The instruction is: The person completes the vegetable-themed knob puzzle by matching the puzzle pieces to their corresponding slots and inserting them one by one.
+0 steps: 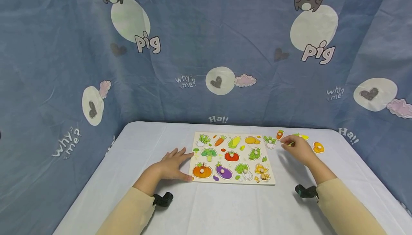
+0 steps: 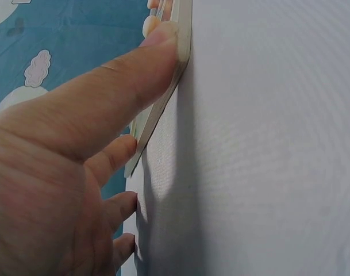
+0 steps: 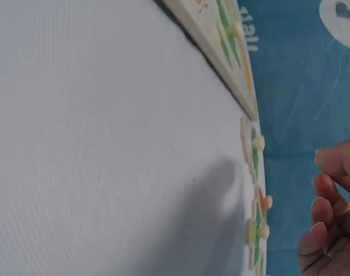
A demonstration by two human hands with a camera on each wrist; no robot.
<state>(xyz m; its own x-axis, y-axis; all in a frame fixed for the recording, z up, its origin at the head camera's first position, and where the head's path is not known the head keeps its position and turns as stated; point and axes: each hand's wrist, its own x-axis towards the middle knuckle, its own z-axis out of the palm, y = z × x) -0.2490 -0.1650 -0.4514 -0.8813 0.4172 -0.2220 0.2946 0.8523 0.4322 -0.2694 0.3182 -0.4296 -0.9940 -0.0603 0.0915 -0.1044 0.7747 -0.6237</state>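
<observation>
Well, carrot's (image 1: 278, 136) prob. light, stiff; I'd pinch its knob (image 1: 280, 133), R hand (image 1: 299, 149) apart, empty, L hand (image 1: 170, 165) splayed against board (image 1: 267, 182).

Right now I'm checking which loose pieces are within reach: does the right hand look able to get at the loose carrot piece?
Likely yes: the right hand hovers close to the loose carrot piece and appears empty, and nothing visible lies over that piece.
</observation>
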